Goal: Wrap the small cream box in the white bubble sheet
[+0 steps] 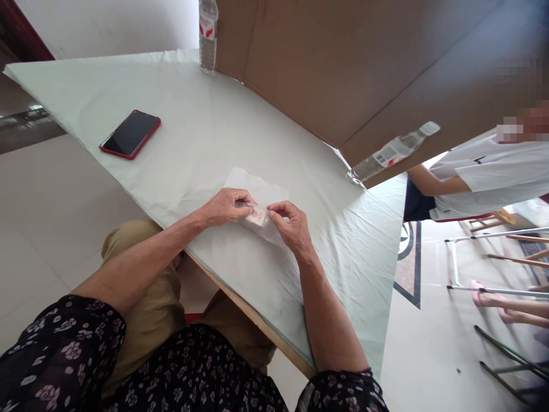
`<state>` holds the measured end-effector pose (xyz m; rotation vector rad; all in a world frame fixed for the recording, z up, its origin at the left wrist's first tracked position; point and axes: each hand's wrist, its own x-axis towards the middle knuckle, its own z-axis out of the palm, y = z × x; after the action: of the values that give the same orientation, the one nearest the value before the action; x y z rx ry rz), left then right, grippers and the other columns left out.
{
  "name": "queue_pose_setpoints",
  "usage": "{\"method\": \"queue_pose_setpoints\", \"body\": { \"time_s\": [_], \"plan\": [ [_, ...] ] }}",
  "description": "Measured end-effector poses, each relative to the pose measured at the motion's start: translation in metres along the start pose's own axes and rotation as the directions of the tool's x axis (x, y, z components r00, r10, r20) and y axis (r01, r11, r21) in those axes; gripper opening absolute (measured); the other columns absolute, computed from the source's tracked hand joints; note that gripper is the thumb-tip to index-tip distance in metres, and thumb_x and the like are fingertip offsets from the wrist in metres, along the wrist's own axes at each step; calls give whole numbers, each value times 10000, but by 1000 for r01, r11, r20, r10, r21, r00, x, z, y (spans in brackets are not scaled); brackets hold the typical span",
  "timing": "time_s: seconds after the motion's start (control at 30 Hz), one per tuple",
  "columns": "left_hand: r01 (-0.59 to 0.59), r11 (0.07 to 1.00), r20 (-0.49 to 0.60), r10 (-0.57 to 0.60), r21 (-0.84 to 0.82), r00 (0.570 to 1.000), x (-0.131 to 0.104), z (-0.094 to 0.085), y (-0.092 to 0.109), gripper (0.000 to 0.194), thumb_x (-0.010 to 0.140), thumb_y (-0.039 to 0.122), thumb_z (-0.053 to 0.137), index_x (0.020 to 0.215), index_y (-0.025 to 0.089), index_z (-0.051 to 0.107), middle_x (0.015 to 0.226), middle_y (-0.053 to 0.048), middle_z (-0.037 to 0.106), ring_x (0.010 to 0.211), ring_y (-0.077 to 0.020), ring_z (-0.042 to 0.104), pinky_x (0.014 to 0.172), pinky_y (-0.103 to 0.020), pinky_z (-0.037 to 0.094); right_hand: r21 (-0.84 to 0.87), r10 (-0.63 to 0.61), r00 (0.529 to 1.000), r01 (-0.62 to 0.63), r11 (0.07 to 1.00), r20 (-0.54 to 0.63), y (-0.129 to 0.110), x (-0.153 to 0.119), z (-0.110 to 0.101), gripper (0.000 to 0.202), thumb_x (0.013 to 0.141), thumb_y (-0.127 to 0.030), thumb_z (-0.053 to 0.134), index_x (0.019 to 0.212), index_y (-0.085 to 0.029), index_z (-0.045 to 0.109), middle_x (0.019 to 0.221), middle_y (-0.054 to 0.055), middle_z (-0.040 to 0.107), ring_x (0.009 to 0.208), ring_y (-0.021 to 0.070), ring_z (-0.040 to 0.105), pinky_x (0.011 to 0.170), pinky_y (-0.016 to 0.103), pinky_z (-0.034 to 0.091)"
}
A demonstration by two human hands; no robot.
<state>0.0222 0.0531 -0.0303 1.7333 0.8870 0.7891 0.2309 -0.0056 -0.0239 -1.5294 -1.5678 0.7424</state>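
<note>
A small pale block with reddish printing (pixel 258 216) lies on a thin white sheet (pixel 253 181) on the cloth-covered table. At its left end, my left hand (pixel 226 206) has thumb and fingers pinched together on the block's clear or whitish wrapping. My right hand (pixel 292 224) is at the other end, its thumb and index finger closed at the edge of the wrapping. Part of the wrapping is hidden by the fingers, and its exact folds are too small to tell.
A red-cased phone (pixel 131 134) lies on the table (pixel 180 109) at the left. Large brown cardboard panels (pixel 300 68) stand along the back, with an upright bottle (pixel 208 40) and a tilted bottle (pixel 386 157) beside them. A person in a white shirt (pixel 484 171) sits at the right.
</note>
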Motion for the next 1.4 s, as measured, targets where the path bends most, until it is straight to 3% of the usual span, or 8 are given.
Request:
{"method": "queue_pose_setpoints", "body": {
  "time_s": [0.27,0.47,0.63,1.03,1.4],
  "plan": [
    [-14,999,-6,15,30,1000,0,1,-4,198,757,325,625,814,162,722,949,-57,765,799,-164,664,695,-260,486,-34,-32,996,35,999,77,-2,-2,6,203,815,-399,635,870,-210,688,870,28,743,839,195,672,813,332,517],
    [-15,999,-11,16,33,1000,-1,1,-4,207,760,343,633,806,162,722,946,-61,764,805,-168,664,695,-262,488,-121,-73,997,74,990,9,2,-2,8,232,825,-425,625,910,-220,692,952,51,759,918,225,678,826,351,517],
    [-13,999,-10,14,36,1000,0,1,-3,206,760,345,648,818,163,724,923,-59,764,804,-170,666,703,-264,493,-124,-81,995,87,988,53,5,-3,11,234,873,-423,573,907,-228,698,916,44,767,887,219,690,812,347,525],
    [1,1000,-7,-2,-6,1000,-2,1,-1,191,741,319,650,822,166,729,843,-38,754,787,-164,663,708,-258,492,-188,-118,993,117,975,8,3,-5,11,216,886,-387,561,888,-229,708,925,47,767,888,220,682,899,380,493],
    [-1,1000,23,0,9,1000,-4,-2,1,217,749,332,648,856,163,732,876,-46,756,772,-163,656,674,-252,490,-86,-27,999,25,996,-22,0,-7,14,209,852,-390,571,777,-226,678,751,12,721,706,175,637,715,298,500]
  ]
}}
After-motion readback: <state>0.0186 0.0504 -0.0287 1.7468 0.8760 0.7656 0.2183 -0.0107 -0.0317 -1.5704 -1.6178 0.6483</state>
